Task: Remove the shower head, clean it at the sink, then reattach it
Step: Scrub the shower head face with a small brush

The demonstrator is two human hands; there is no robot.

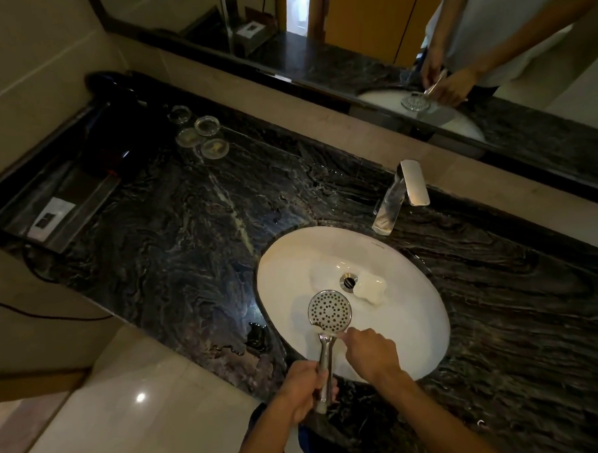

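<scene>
My left grip (303, 388) clenches the shower head (329, 312) handle over the sink (415, 324), lower centre; right grip (370, 351) seemingly pinches its neck.

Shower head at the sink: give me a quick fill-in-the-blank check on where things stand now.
1. The left hand grips the shower head by its ____.
2. Its nozzle face points ____.
3. A white bar of soap lies beside the ____.
4. The right hand touches its ____.

Missing: handle; up; drain; neck
</scene>
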